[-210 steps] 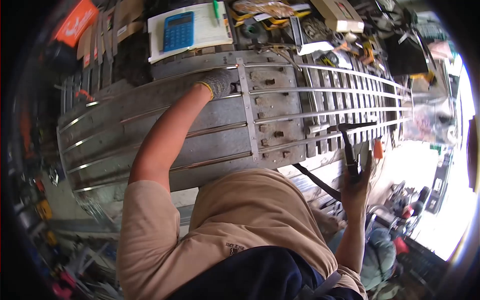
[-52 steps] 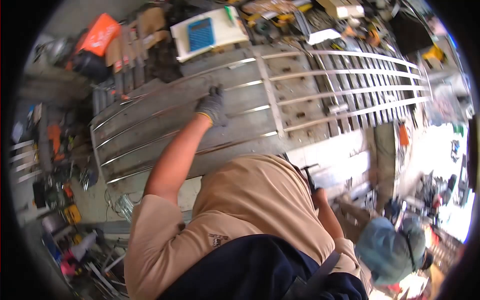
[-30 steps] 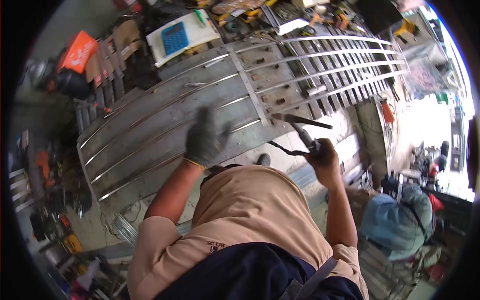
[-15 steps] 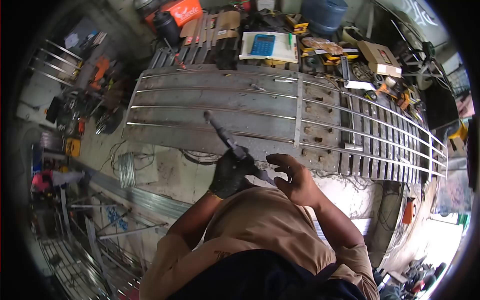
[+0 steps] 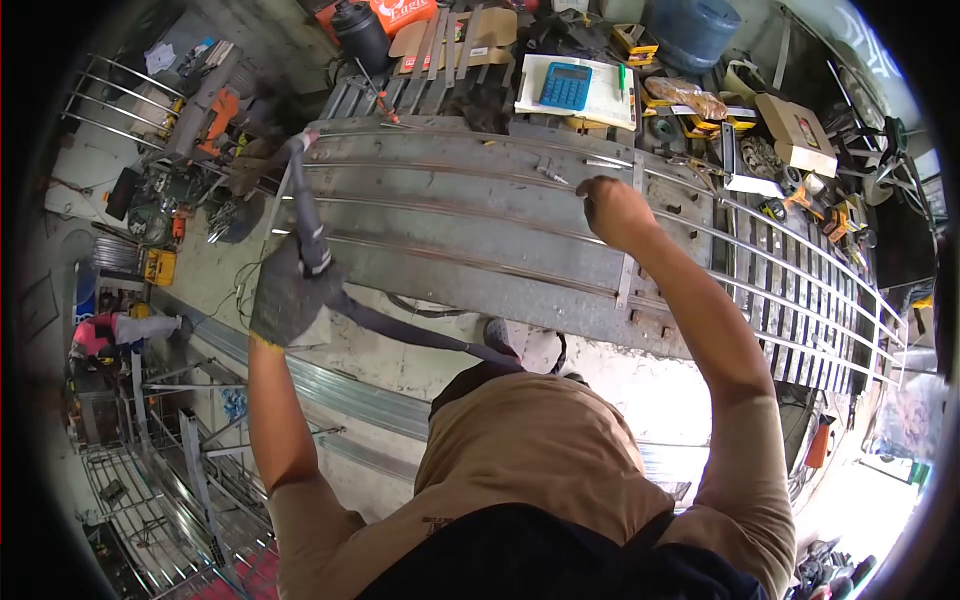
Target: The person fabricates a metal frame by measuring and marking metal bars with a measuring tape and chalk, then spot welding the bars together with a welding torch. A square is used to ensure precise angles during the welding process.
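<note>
My left hand [image 5: 288, 295], in a dark work glove, is wrapped round the handle of a welding torch [image 5: 307, 205]. The torch points up, its head over the left end of the metal railing frame [image 5: 450, 205]. A dark sheathed cable [image 5: 420, 335] runs from the torch back towards my waist. My bare right hand [image 5: 618, 212] is above the frame near its flat upright bar, fingers curled inward; whether anything is in them is hidden. Just left of it, a small thin piece [image 5: 550, 174] lies on the steel sheet.
At the bench's back are a blue calculator [image 5: 566, 86] on an open notebook [image 5: 605, 105], a cardboard box [image 5: 797, 135] and a blue water jug [image 5: 693, 30]. A slatted section [image 5: 800, 290] continues right. Metal profiles [image 5: 370, 395] lie on the floor at left.
My left hand has moved left and forward with the torch, drawing the cable out. My right hand has gone from near my waist up over the frame, its fingers now curled.
</note>
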A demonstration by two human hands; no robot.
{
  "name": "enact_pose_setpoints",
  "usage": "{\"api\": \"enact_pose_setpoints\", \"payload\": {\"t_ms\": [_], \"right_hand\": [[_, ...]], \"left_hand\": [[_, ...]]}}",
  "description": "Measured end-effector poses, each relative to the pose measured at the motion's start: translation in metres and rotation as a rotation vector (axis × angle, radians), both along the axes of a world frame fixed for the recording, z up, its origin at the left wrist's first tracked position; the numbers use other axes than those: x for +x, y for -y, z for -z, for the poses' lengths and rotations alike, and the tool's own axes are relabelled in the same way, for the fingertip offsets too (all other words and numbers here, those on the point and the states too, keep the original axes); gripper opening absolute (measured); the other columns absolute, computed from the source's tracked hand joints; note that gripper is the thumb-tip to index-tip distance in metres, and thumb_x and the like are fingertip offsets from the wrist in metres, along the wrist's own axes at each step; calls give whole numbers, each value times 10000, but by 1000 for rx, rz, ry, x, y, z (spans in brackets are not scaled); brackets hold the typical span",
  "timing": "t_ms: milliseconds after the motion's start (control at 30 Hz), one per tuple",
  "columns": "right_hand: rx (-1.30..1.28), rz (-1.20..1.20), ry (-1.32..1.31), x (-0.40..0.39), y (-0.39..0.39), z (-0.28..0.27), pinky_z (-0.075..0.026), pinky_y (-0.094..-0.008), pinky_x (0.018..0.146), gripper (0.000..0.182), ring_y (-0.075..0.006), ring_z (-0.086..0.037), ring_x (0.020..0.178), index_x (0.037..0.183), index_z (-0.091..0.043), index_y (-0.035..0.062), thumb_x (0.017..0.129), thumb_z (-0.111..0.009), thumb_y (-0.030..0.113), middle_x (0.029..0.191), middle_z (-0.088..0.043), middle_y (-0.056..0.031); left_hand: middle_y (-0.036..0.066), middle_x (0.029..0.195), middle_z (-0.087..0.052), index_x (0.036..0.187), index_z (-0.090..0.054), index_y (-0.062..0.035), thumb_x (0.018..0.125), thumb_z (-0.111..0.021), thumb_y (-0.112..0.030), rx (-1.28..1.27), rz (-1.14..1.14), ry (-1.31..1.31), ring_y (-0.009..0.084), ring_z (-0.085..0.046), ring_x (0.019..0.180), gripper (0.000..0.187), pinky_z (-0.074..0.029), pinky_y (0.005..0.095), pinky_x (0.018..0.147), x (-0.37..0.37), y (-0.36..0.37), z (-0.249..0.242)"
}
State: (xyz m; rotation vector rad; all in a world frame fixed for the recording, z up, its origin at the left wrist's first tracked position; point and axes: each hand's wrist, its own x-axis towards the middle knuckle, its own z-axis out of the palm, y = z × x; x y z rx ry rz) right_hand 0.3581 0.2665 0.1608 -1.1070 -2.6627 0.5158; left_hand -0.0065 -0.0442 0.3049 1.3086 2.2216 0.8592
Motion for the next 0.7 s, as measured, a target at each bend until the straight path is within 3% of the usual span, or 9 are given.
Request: {"api": "enact_pose_setpoints", "payload": {"t_ms": [67,167,300,367,533,700], "right_hand": [[-3,40,213,-32,-45,25,-635,-501,939,245,-428,-770,1103,1137,-805,41,979,-627,97,1168,-788,-240],[16,48,409,-72,-74,42,-637,-510,940,241,-420,-776,1127,1136,-815,60,987,-633,116,1186,-797,-228],[33,40,532,-110,-103,73,-647,-511,935,214,-407,-791,1118,1090,-832,71,998,-646,124,1159,-808,-227],[-1,33,582,-121,-112,86,-650,-502,936,211,-404,-792,1123,1091,-831,62,995,-652,113,1162,-808,-227],[-78,57,693,-139,-123,101,-640,-483,998,248,-380,-775,1203,1145,-845,90,1025,-630,118,1249,-806,-187],[-23,-34,734,-149,-125,90,-653,-474,951,209,-376,-791,1138,1117,-816,60,987,-653,82,1203,-806,-180]], "left_hand": [[4,929,-680,1179,-705,-48,903,-821,-121,-20,112,84,123,-648,802,308,-581,333,749,-35,-48,16],[11,917,-700,1045,-699,-70,870,-861,-162,-77,279,360,135,-643,758,256,-555,336,688,-79,-118,88],[13,840,-696,1007,-697,-63,846,-886,-193,-391,249,441,125,-644,706,280,-541,322,627,-101,-184,145],[24,845,-713,1004,-697,-61,854,-877,-186,-501,259,473,124,-641,669,265,-523,315,594,-115,-199,170],[22,826,-699,996,-697,-71,869,-859,-195,-425,350,753,114,-612,630,240,-485,300,559,-140,-208,218],[24,851,-709,1029,-726,-72,864,-863,-219,-438,278,842,115,-603,627,260,-473,298,557,-154,-204,243]]}}
